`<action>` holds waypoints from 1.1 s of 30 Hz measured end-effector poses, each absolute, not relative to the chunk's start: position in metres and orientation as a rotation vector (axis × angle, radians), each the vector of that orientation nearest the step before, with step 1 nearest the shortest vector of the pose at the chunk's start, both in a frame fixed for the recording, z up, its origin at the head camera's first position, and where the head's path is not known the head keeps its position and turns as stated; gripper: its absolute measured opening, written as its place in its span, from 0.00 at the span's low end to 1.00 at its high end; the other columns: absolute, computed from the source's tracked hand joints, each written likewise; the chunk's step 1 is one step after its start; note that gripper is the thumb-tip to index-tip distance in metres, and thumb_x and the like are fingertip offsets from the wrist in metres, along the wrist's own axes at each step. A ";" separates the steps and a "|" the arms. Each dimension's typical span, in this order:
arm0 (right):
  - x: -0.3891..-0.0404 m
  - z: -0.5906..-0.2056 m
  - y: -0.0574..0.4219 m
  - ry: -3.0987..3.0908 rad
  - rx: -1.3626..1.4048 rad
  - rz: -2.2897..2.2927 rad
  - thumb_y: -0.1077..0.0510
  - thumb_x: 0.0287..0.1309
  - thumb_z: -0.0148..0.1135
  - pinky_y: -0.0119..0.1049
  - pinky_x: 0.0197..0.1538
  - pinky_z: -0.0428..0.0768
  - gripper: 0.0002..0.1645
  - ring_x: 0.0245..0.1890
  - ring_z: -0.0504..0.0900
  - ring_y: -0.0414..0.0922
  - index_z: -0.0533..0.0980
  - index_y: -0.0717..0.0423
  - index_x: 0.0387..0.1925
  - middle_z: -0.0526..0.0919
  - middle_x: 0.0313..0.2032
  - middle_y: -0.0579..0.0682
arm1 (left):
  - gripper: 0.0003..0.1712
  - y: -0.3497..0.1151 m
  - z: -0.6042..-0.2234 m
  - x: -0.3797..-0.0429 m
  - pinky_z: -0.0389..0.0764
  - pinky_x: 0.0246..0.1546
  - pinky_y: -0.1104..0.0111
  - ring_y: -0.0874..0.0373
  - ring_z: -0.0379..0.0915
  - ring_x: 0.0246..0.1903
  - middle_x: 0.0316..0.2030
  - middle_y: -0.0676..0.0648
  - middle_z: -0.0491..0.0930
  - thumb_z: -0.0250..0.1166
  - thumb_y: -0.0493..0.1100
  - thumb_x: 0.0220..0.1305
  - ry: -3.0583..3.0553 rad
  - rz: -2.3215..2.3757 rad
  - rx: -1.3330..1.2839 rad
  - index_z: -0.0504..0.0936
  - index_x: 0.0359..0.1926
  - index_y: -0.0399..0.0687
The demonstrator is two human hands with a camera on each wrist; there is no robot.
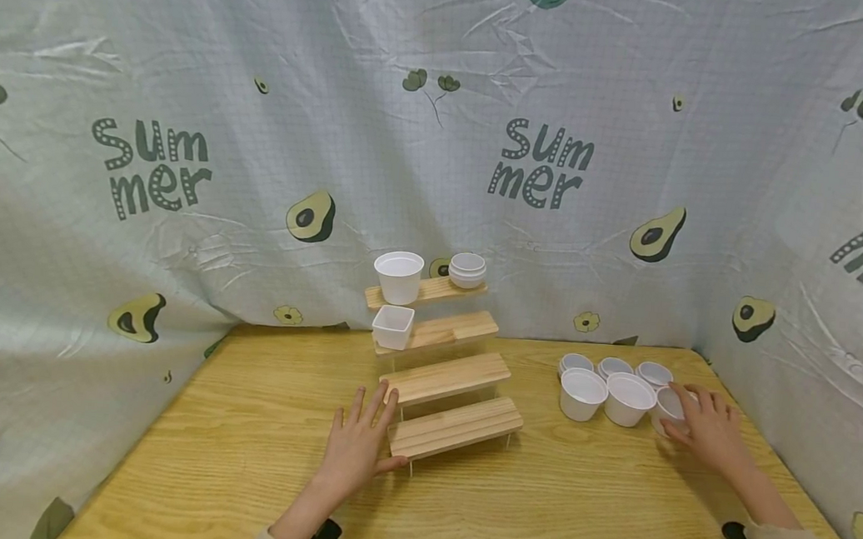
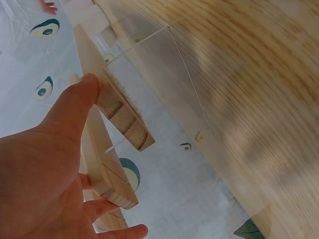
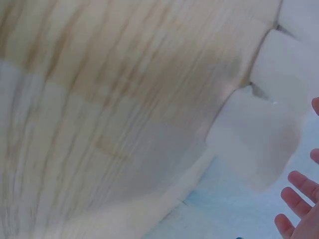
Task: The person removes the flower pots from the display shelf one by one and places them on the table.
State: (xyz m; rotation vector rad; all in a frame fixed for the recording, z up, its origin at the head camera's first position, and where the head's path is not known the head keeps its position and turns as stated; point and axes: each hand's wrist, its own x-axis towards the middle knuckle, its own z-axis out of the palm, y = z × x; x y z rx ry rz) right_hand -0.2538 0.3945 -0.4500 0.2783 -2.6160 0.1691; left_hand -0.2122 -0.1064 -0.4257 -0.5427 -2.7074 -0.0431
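Observation:
My left hand (image 1: 355, 449), its fingers spread, rests at the left end of a stepped wooden shelf (image 1: 458, 428). In the left wrist view, the thumb touches the end of one wooden step (image 2: 124, 117), with other fingers beside the steps behind it. Over at the right, my right hand (image 1: 715, 431) reaches around the side of a white plastic cup (image 1: 664, 418), the rightmost of the front row. The right wrist view has that cup (image 3: 254, 137) standing on the table, the fingers (image 3: 295, 201) extended and apart from it.
Two more large cups (image 1: 629, 400) and several small round bowls (image 1: 615, 367) stand beside that cup. On the shelf are a tall cup (image 1: 399, 277), a square cup (image 1: 393, 327) and stacked small bowls (image 1: 467, 270). A printed curtain (image 1: 410, 151) hangs behind the wooden table (image 1: 263, 425).

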 end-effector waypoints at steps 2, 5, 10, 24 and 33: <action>-0.252 -0.447 0.391 -2.602 0.310 0.164 0.57 0.44 0.66 0.63 0.43 0.58 0.34 0.45 0.61 0.67 0.63 0.65 0.52 0.64 0.48 0.69 | 0.53 -0.107 -0.426 -0.212 0.70 0.47 0.43 0.37 0.57 0.60 0.65 0.41 0.57 0.62 0.68 0.40 -2.707 -0.039 -0.542 0.60 0.64 0.44; -0.250 -0.443 0.385 -2.585 0.356 0.158 0.57 0.44 0.66 0.63 0.43 0.59 0.34 0.45 0.62 0.65 0.64 0.65 0.52 0.66 0.48 0.67 | 0.53 -0.107 -0.426 -0.213 0.70 0.46 0.43 0.37 0.57 0.60 0.65 0.41 0.57 0.62 0.68 0.41 -2.706 -0.032 -0.539 0.60 0.64 0.44; -0.249 -0.437 0.373 -2.557 0.401 0.145 0.58 0.42 0.66 0.62 0.44 0.61 0.35 0.46 0.64 0.63 0.64 0.64 0.52 0.68 0.47 0.65 | 0.52 -0.108 -0.427 -0.213 0.70 0.47 0.43 0.37 0.57 0.60 0.65 0.42 0.56 0.61 0.68 0.41 -2.710 -0.032 -0.535 0.60 0.64 0.44; -0.251 -0.423 0.324 -2.401 0.607 0.158 0.53 0.46 0.64 0.57 0.43 0.64 0.32 0.45 0.67 0.60 0.68 0.64 0.52 0.71 0.47 0.61 | 0.53 -0.108 -0.426 -0.213 0.69 0.47 0.43 0.37 0.57 0.60 0.65 0.42 0.57 0.62 0.68 0.41 -2.711 -0.035 -0.539 0.60 0.64 0.45; -0.255 -0.419 0.289 -2.335 0.750 0.206 0.42 0.59 0.49 0.54 0.44 0.63 0.31 0.47 0.67 0.56 0.68 0.63 0.53 0.72 0.48 0.59 | 0.53 -0.107 -0.425 -0.212 0.69 0.47 0.42 0.36 0.57 0.60 0.65 0.41 0.57 0.61 0.68 0.41 -2.716 -0.034 -0.547 0.59 0.64 0.44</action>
